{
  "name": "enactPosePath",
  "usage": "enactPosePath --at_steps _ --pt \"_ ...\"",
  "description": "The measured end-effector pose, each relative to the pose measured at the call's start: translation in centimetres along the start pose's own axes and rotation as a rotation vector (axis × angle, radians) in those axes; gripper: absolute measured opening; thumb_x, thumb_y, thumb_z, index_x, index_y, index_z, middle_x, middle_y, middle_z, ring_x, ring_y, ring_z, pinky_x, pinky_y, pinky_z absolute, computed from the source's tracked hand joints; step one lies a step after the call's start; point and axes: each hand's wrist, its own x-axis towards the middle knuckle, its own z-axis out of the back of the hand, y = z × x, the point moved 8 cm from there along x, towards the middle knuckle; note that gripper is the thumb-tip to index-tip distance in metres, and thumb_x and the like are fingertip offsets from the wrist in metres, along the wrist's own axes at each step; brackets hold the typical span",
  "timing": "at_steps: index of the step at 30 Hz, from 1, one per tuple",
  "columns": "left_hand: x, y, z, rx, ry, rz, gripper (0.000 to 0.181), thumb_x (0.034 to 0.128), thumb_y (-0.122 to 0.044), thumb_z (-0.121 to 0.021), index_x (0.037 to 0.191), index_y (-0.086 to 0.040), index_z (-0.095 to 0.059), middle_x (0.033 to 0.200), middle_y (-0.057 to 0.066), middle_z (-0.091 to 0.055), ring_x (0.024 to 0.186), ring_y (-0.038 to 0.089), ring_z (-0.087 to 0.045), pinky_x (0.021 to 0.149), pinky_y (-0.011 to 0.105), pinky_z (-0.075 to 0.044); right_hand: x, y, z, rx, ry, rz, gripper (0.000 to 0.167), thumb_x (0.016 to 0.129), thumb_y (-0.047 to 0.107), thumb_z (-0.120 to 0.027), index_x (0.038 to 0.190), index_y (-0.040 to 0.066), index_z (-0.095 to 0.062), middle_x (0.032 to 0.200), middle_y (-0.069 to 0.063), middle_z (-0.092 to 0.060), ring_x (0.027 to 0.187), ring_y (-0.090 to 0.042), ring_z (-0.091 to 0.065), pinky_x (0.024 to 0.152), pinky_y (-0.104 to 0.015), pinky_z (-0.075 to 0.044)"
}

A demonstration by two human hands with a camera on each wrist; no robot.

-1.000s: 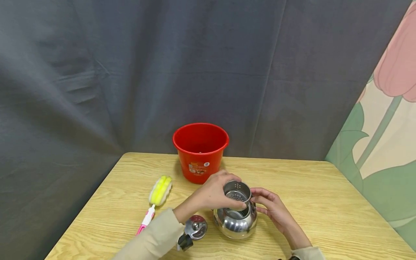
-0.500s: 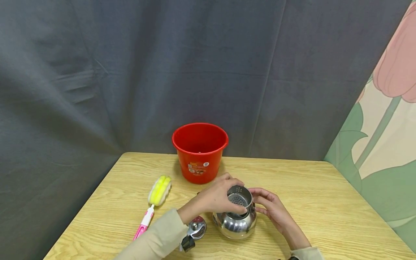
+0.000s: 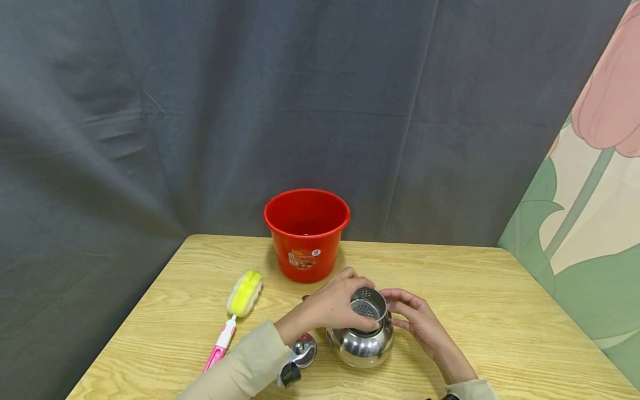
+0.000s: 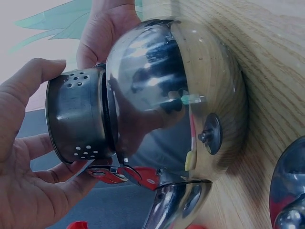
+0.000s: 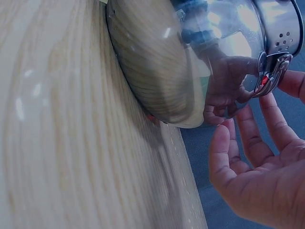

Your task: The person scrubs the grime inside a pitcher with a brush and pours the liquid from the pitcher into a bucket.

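Note:
A round, shiny steel kettle stands on the wooden table. My left hand grips a perforated steel strainer basket by its rim, thumb and fingers on opposite sides. In the left wrist view the strainer sits partly in the kettle's mouth, its upper part standing out. Beside the kettle's right side is my right hand, fingers spread and slightly bent near the handle's metal hinge. Its thumb stands apart from the fingers. The kettle's spout shows in the left wrist view.
A steel kettle lid with a knob lies left of the kettle, partly hidden by my left sleeve. Farther left is a yellow-and-white sponge brush with a pink handle. A red bucket stands behind, near the table's back edge.
My left hand has lowered the strainer into the kettle's mouth from a tilted position above it; it now sits more level. My right hand stays beside the kettle.

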Motion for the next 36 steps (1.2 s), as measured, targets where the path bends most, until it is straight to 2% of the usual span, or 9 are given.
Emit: enactPosePath --at_steps 7,13,17,24,29,36 --pt "0.1 0.1 -0.2 0.009 -0.005 -0.004 0.065 0.0734 -0.047 -0.078 0.130 -0.021 -0.059 0.105 -0.007 -0.047 0.091 0.009 -0.049 0.075 0.023 -0.045 0.0 0.1 0.0 -0.003 0.007 0.006 0.026 0.094 0.013 -0.058 0.119 0.005 -0.062 0.111 -0.002 -0.062 0.103 -0.016 -0.057 0.085 -0.039 -0.049" --pt "0.2 0.0 -0.4 0.020 0.020 -0.015 0.063 0.0739 -0.046 -0.077 0.129 -0.021 -0.060 0.106 -0.008 -0.047 0.094 0.008 -0.048 0.077 0.024 -0.045 0.1 0.0 0.0 0.005 0.013 0.009 0.026 0.095 0.013 -0.058 0.119 0.006 -0.063 0.111 -0.002 -0.062 0.100 -0.017 -0.058 0.084 -0.038 -0.049" --pt "0.3 -0.1 -0.5 0.029 0.034 -0.021 0.065 0.0732 -0.046 -0.078 0.130 -0.019 -0.060 0.105 -0.007 -0.047 0.095 0.008 -0.048 0.077 0.023 -0.045 0.1 0.0 -0.1 -0.001 0.019 0.019 0.029 0.094 0.012 -0.058 0.121 0.002 -0.061 0.112 -0.002 -0.062 0.101 -0.017 -0.058 0.084 -0.038 -0.050" --pt "0.3 -0.1 -0.8 0.061 0.066 -0.029 0.062 0.0702 -0.041 -0.080 0.126 -0.021 -0.061 0.103 -0.007 -0.046 0.092 0.006 -0.047 0.073 0.022 -0.045 0.1 0.0 0.1 0.010 -0.019 -0.001 0.035 0.090 0.008 -0.059 0.123 -0.005 -0.057 0.116 -0.004 -0.061 0.105 -0.018 -0.057 0.085 -0.040 -0.049" --pt "0.4 -0.2 -1.1 0.076 0.087 -0.026 0.063 0.0698 -0.038 -0.080 0.126 -0.019 -0.061 0.103 -0.006 -0.046 0.091 0.006 -0.047 0.073 0.022 -0.046 0.0 0.0 0.1 0.003 -0.023 0.002 0.034 0.091 0.008 -0.059 0.122 -0.004 -0.059 0.115 -0.002 -0.062 0.104 -0.017 -0.057 0.084 -0.038 -0.049" --pt "0.4 -0.2 -1.7 0.141 0.104 -0.035 0.067 0.0702 -0.037 -0.082 0.130 -0.017 -0.060 0.106 -0.006 -0.047 0.099 0.010 -0.044 0.076 0.021 -0.045 0.1 -0.1 0.2 0.017 -0.036 -0.005 0.033 0.089 0.009 -0.061 0.121 -0.002 -0.061 0.115 -0.002 -0.062 0.104 -0.017 -0.057 0.085 -0.039 -0.049"
